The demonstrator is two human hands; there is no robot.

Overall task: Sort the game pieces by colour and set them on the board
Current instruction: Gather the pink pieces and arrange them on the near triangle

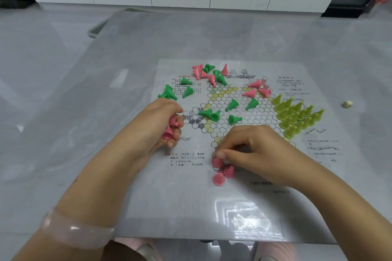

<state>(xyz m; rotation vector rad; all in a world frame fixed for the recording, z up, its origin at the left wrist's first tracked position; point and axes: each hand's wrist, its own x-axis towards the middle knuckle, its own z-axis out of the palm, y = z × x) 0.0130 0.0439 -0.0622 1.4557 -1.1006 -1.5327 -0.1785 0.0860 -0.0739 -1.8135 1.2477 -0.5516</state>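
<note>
Bright, even overhead lighting. Strong glare on the glossy translucent grey tabletop (250, 216) near the lower edge. Wide-angle distortion bends edges; printed text blurred.

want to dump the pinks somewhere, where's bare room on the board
Free: the near strip of the board below the right hand, and the printed corner left of the standing pink pieces. Crowded: the yellow pieces at right, the mixed pile at the far edge.
</note>
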